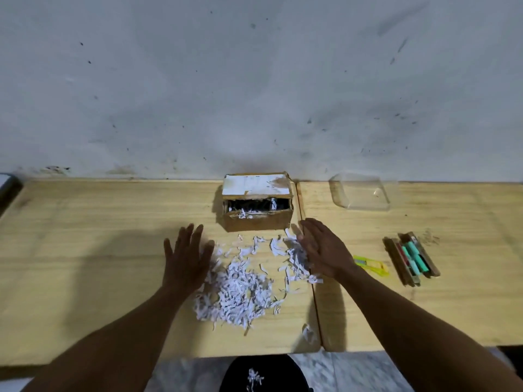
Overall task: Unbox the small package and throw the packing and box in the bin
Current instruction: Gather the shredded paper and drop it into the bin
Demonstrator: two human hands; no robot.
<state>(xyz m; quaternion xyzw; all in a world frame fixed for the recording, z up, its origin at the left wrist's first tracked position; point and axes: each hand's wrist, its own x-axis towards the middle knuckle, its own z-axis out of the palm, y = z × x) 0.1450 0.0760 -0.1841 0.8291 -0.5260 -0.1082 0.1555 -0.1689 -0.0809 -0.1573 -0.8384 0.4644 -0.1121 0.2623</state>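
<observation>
A small brown cardboard box [257, 219] stands open by the wall, its white-labelled lid flap up and some paper shreds still inside. A heap of white shredded paper packing [240, 290] lies on the wooden table in front of it. My left hand [188, 258] rests flat at the heap's left edge, fingers spread. My right hand [322, 250] stands on edge against the heap's right side, palm toward the shreds, fingers apart. Neither hand holds anything. A black bin [263, 374] with a few shreds in it sits below the table's front edge.
A clear plastic cover [359, 192] lies at the back right. A yellow-green cutter [370, 265] and a wooden tray of pens [411, 258] lie right of my right hand. A seam [310, 267] divides two tables. A dark object [8, 188] is at far left.
</observation>
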